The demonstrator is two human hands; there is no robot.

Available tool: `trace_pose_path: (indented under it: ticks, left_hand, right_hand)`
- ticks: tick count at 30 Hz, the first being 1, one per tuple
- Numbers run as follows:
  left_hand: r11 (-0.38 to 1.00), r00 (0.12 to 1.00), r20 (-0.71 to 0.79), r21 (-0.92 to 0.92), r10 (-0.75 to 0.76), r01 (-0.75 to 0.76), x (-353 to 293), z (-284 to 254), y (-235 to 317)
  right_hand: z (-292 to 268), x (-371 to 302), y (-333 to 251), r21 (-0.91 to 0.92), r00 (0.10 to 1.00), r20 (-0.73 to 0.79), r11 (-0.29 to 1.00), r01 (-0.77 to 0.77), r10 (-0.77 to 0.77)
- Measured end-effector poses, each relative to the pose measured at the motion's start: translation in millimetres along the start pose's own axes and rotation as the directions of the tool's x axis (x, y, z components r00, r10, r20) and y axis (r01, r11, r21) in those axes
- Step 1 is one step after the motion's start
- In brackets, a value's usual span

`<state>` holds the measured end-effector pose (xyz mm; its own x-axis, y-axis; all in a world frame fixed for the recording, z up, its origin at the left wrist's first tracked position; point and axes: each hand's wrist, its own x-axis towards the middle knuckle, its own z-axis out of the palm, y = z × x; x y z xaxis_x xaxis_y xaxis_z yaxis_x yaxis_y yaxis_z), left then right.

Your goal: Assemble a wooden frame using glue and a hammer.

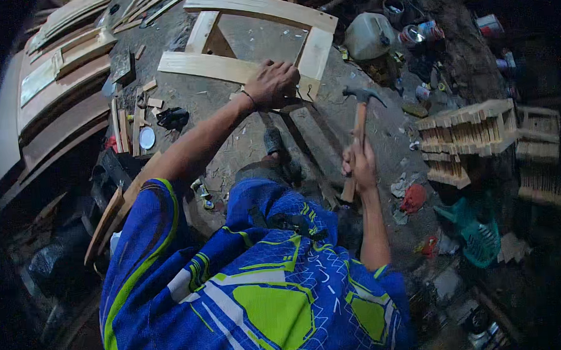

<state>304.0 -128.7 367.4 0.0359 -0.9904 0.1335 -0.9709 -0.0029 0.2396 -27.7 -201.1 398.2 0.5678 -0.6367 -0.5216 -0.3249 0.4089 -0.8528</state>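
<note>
A pale wooden frame [200,64] with slightly curved rails and a few crosspieces lies ahead of me. My left hand [271,84] is closed over its near rail, close to the right-hand corner; the fingertips are partly hidden. Beside those fingers, a small dark mark or piece of metal shows on the corner wood, too small to make out. To the right of the frame, my right hand [360,163] grips a claw hammer [360,112] by its wooden handle. The hammer's dark head points up and away from me, apart from the frame.
Stacked curved boards [63,72] fill the left side, near wood offcuts and a white lid [147,137]. A plastic jerrycan [369,36] and cans stand at far right. Slatted wooden pieces [469,129] are piled right, above a green plastic basket [480,232]. Scraps litter the floor.
</note>
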Motion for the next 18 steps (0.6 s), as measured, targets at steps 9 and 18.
trace_pose_path:
  ticks: [9,18]
  left_hand:
    - [0.987,0.928,0.343,0.120,-0.145,0.110,17.7,-14.4,5.1]
    - [0.994,0.980,0.188,0.100,-0.062,0.044,17.3,2.4,-4.3]
  right_hand:
    - [-31.7,129.2,22.1,-0.049,0.853,0.296,0.899,-0.435,0.429]
    - [-16.3,118.4,30.7,0.132,0.948,0.082,0.940,-0.316,0.307]
